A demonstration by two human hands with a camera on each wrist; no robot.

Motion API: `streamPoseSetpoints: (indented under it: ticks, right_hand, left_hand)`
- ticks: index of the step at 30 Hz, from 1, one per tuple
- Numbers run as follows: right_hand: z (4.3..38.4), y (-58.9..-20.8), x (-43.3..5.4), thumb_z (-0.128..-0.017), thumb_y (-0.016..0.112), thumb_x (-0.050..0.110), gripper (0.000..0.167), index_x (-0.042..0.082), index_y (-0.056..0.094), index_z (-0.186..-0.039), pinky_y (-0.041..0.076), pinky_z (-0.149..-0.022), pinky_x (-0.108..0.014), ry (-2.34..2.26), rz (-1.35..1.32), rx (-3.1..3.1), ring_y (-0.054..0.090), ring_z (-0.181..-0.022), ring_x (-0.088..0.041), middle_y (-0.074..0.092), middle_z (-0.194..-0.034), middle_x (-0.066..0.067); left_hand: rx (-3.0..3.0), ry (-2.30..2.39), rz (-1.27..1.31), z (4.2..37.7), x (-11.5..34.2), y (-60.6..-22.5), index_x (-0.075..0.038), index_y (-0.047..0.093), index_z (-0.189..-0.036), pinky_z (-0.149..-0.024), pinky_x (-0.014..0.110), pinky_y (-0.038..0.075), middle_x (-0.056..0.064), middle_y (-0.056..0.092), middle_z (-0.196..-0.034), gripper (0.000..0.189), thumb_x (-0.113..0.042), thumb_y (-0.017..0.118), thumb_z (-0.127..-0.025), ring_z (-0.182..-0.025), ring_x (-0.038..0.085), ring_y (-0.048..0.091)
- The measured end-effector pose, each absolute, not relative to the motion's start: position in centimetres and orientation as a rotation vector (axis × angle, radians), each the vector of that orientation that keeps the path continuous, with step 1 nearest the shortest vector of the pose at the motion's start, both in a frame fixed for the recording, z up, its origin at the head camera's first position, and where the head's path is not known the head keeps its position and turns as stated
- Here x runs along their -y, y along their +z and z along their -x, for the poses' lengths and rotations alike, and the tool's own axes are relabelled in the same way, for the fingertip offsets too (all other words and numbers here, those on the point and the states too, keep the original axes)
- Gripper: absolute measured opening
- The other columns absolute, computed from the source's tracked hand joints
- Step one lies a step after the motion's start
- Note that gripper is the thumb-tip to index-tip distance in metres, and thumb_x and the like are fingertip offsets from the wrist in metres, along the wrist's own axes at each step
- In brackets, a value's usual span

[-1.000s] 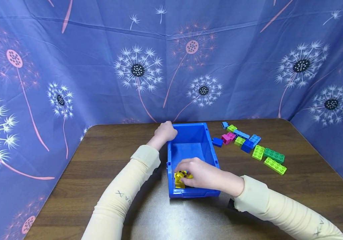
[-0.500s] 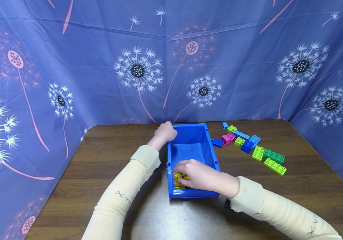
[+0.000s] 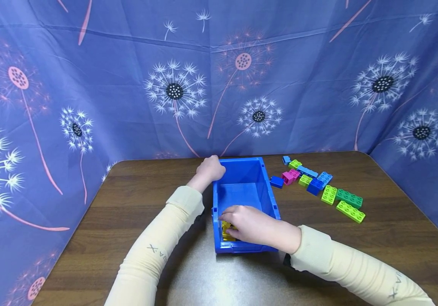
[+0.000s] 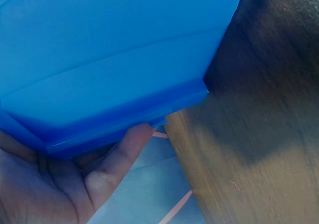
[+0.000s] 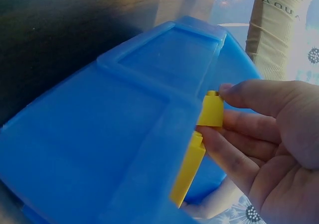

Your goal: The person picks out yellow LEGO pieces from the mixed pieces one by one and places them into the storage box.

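An open blue plastic bin [image 3: 240, 197] stands in the middle of the table. At its far left corner my left hand [image 3: 210, 168] grips the rim; in the left wrist view, the fingers [image 4: 117, 167] curl at the bin's edge [image 4: 109, 134]. My right hand [image 3: 247, 224] reaches into the near end, over yellow toy building bricks [image 3: 227, 233]. From the right wrist, one yellow brick [image 5: 212, 109] shows between thumb and fingertips, pinched there. Another yellow brick [image 5: 188, 171] lies beside it, partly hidden by the bin wall.
To the bin's right, loose bricks are spread on the wooden table [image 3: 135, 204]: pink [image 3: 291, 176], dark blue [image 3: 316, 186], light blue [image 3: 307, 171], dark green [image 3: 349, 198] and lime [image 3: 351, 211], among others. A dandelion-patterned blue cloth [image 3: 127, 85] hangs behind the table.
My right hand has shifted slightly left and lower over the yellow bricks, covering more of them, and its fingers have closed in. The left hand stays on the rim.
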State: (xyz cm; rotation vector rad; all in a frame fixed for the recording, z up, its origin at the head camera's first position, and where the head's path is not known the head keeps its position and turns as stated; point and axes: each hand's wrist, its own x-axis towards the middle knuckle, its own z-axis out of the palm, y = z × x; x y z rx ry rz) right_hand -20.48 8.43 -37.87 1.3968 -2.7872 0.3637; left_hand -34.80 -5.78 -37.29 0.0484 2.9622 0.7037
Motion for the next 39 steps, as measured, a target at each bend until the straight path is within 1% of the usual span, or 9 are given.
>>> streamPoseSetpoints:
  ticks: [4, 10, 14, 18, 22, 26, 30, 35, 39]
  right_hand:
    - [20.5, -38.0, -8.5, -0.083, 0.073, 0.021, 0.035, 0.008, 0.068, -0.114, 0.054, -0.079, -0.029, 0.374, -1.41, 2.748, 0.068, -0.097, -0.019, 0.069, -0.108, -0.006]
    - [20.7, -37.9, -8.8, -0.082, 0.073, 0.019, 0.035, 0.008, 0.068, -0.114, 0.054, -0.08, -0.029, 0.415, -1.443, 2.714, 0.067, -0.097, -0.018, 0.069, -0.108, -0.006]
    - [20.7, -37.4, -8.9, -0.082, 0.074, 0.02, 0.035, 0.008, 0.068, -0.114, 0.054, -0.081, -0.029, 0.446, -1.462, 2.705, 0.067, -0.098, -0.018, 0.069, -0.108, -0.006]
    - [20.9, -36.3, -9.1, -0.083, 0.072, 0.019, 0.033, 0.007, 0.068, -0.114, 0.054, -0.082, -0.029, 0.478, -1.465, 2.7, 0.066, -0.099, -0.018, 0.069, -0.109, -0.006]
    - [21.1, -34.7, -9.7, -0.085, 0.07, 0.02, 0.031, 0.008, 0.068, -0.114, 0.053, -0.083, -0.03, 0.497, -1.437, 2.699, 0.065, -0.102, -0.018, 0.068, -0.11, -0.005]
    - [21.4, -33.3, -10.7, -0.086, 0.068, 0.024, 0.031, 0.011, 0.068, -0.114, 0.052, -0.087, -0.033, 0.486, -1.376, 2.689, 0.064, -0.105, -0.017, 0.067, -0.111, -0.003]
    - [21.7, -32.0, -12.2, -0.087, 0.067, 0.026, 0.032, 0.012, 0.067, -0.115, 0.053, -0.086, -0.034, 0.484, -1.273, 2.681, 0.063, -0.106, -0.019, 0.067, -0.112, -0.003]
    - [21.9, -30.8, -14.4, -0.087, 0.067, 0.027, 0.042, 0.01, 0.061, -0.126, 0.055, -0.08, -0.036, 0.479, -1.111, 2.674, 0.062, -0.109, -0.025, 0.063, -0.121, -0.009]
    - [22.1, -30.5, -16.2, -0.087, 0.067, 0.024, 0.049, 0.008, 0.055, -0.132, 0.053, -0.083, -0.043, 0.47, -1.014, 2.616, 0.06, -0.11, -0.027, 0.058, -0.128, -0.013]
  left_hand:
    - [-2.97, 0.709, -0.045, 34.9, 5.8, -37.4, -0.004, 0.053, -0.126, -0.068, 0.04, 0.049, 0.013, 0.062, -0.11, 0.041, -0.025, 0.049, -0.091, -0.081, 0.025, 0.059]
    - [-2.972, 0.715, -0.07, 35.1, 6.1, -37.3, -0.003, 0.054, -0.125, -0.061, 0.036, 0.046, 0.011, 0.061, -0.101, 0.041, -0.023, 0.048, -0.09, -0.078, 0.025, 0.059]
    - [-2.953, 0.74, -0.082, 35.1, 6.4, -37.2, -0.003, 0.051, -0.13, -0.063, 0.036, 0.046, 0.012, 0.059, -0.107, 0.046, -0.024, 0.048, -0.089, -0.081, 0.026, 0.059]
    - [-2.911, 0.801, -0.087, 35.0, 6.7, -36.9, -0.002, 0.045, -0.135, -0.067, 0.038, 0.051, 0.015, 0.058, -0.119, 0.051, -0.025, 0.047, -0.09, -0.087, 0.028, 0.059]
    - [-2.87, 0.894, -0.098, 35.1, 6.8, -36.5, -0.003, 0.039, -0.136, -0.078, 0.042, 0.051, 0.018, 0.055, -0.125, 0.053, -0.024, 0.048, -0.088, -0.095, 0.03, 0.059]
    - [-2.875, 0.947, -0.101, 35.2, 6.8, -35.9, -0.006, 0.029, -0.142, -0.093, 0.044, 0.045, 0.019, 0.049, -0.133, 0.06, -0.027, 0.05, -0.089, -0.112, 0.032, 0.055]
    - [-2.938, 0.927, -0.126, 34.7, 7.3, -35.0, -0.006, 0.021, -0.146, -0.103, 0.047, 0.037, 0.021, 0.041, -0.141, 0.068, -0.034, 0.051, -0.092, -0.127, 0.034, 0.044]
    - [-2.984, 0.949, -0.184, 33.1, 8.5, -33.7, -0.009, 0.018, -0.149, -0.106, 0.049, 0.033, 0.019, 0.035, -0.146, 0.072, -0.043, 0.048, -0.093, -0.132, 0.035, 0.038]
    - [-3.008, 0.955, -0.23, 31.3, 10.1, -33.0, -0.012, 0.018, -0.15, -0.106, 0.053, 0.03, 0.016, 0.031, -0.149, 0.072, -0.048, 0.046, -0.094, -0.134, 0.037, 0.033]
